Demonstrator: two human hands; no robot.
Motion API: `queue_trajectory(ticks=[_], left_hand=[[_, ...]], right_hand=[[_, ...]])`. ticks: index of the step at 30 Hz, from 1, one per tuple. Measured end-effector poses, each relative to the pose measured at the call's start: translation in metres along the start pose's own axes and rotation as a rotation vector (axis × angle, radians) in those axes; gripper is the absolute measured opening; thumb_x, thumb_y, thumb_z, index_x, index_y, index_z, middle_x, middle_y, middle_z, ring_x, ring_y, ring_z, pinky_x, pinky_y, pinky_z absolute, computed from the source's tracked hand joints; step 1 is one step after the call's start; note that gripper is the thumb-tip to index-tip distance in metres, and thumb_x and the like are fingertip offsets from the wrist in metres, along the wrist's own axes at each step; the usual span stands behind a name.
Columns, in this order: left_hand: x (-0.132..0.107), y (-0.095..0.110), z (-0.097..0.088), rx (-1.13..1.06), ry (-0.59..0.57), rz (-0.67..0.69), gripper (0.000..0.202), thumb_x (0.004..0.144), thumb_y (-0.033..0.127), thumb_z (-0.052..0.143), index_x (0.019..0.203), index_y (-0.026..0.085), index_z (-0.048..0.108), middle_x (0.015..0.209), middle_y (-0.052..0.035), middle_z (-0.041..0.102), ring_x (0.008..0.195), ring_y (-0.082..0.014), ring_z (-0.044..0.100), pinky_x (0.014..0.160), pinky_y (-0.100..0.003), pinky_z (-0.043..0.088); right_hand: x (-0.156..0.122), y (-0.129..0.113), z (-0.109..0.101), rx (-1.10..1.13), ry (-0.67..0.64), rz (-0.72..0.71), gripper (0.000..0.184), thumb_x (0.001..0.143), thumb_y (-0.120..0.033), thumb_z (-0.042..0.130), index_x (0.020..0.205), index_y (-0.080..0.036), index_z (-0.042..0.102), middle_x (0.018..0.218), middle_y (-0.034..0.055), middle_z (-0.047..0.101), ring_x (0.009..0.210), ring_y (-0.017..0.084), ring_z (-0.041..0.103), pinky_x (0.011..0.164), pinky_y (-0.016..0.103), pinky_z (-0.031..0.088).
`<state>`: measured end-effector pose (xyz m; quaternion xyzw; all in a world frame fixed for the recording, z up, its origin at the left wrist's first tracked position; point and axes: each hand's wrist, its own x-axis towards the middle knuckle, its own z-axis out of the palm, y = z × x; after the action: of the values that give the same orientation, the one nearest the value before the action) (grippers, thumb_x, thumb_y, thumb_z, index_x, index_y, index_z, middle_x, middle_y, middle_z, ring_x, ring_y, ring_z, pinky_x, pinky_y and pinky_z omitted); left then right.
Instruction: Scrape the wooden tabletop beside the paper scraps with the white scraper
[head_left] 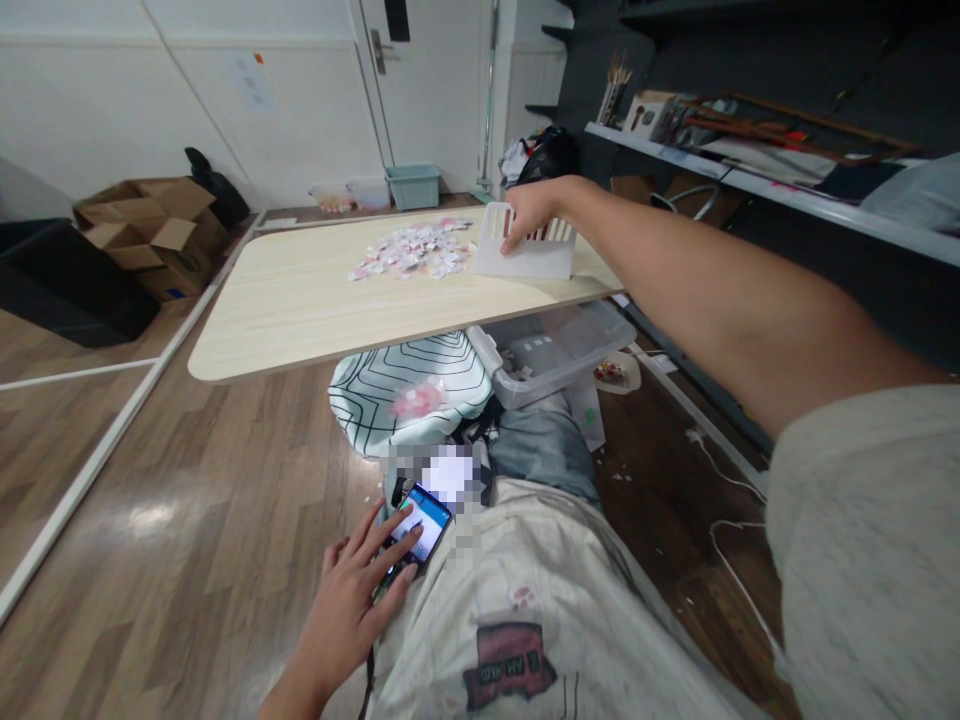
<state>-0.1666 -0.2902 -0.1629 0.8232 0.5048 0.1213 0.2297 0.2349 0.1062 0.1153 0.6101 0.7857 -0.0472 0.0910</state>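
My right hand [534, 212] grips the slotted upper wall of a white plastic basket [523, 258], which stands near the right end of the pale wooden table [292, 285]. Left of the basket lies a loose pile of small white and pink paper-like pieces [416, 248]. Low in the view, my left hand [360, 590] spreads its fingers over a small device with a lit screen [427, 520] at my lap. The fingertips rest on or just above that screen. A blurred-out patch hides what lies right behind the device.
Under the table edge are a clear plastic bin [559, 345] and a cushion with black lines [360, 405] bearing a pink packet [418, 398]. Cardboard boxes [161, 235] and a black bin [67, 290] stand left. A loaded shelf [787, 185] runs along the right; white cables cross the floor.
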Motion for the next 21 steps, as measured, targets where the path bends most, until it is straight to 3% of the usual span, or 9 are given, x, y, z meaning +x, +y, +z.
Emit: queue_trajectory(ticks=[13, 21], left_hand=[[-0.0020, -0.0029, 0.0021, 0.101, 0.056, 0.095, 0.039, 0.110, 0.038, 0.059, 0.145, 0.042, 0.078, 0.173, -0.0044, 0.056, 0.168, -0.0464, 0.033, 0.117, -0.074, 0.050], [-0.0036, -0.0025, 0.0032, -0.003, 0.058, 0.056, 0.035, 0.108, 0.043, 0.062, 0.137, 0.045, 0.082, 0.175, -0.0040, 0.054, 0.168, -0.0501, 0.031, 0.119, -0.080, 0.044]], right_hand=[[-0.0082, -0.0086, -0.0012, -0.047, 0.030, 0.030, 0.058, 0.091, -0.026, 0.090, 0.139, 0.003, 0.075, 0.138, 0.0203, 0.078, 0.121, 0.034, 0.077, 0.108, 0.042, 0.060], [-0.0006, -0.0012, 0.0020, -0.004, 0.039, 0.013, 0.054, 0.089, -0.024, 0.092, 0.133, 0.004, 0.077, 0.125, 0.0173, 0.082, 0.116, 0.030, 0.077, 0.108, 0.042, 0.060]])
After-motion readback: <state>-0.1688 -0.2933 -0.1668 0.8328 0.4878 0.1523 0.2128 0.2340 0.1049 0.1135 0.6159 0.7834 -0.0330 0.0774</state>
